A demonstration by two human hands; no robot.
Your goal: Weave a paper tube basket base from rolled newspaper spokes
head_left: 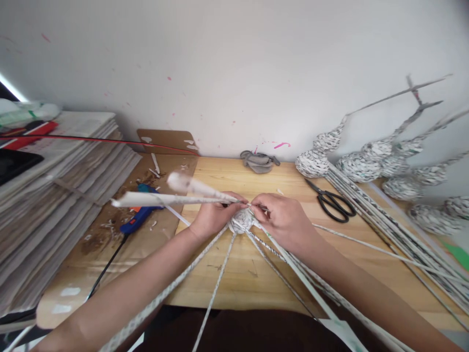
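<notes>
A small round woven base (242,221) of rolled paper lies at the middle of the wooden table, with several long paper tubes (216,298) fanning out from it toward me. My left hand (217,215) is closed at its upper left edge, pinching paper tubes (154,199) that stick out to the left. One of these tubes is smeared by motion. Against the upper right edge, my right hand (274,210) pinches a paper tube near the base. Both hands' fingertips nearly meet above the woven disc, and they partly hide the tube ends there.
Black-handled scissors (335,203) lie to the right, beside a bundle of paper tubes (366,220). Woven gourd-shaped pieces (313,159) line the wall. A grey cloth (259,161) rests at the back. On the left are a blue glue gun (137,220) and a tall newspaper stack (73,195).
</notes>
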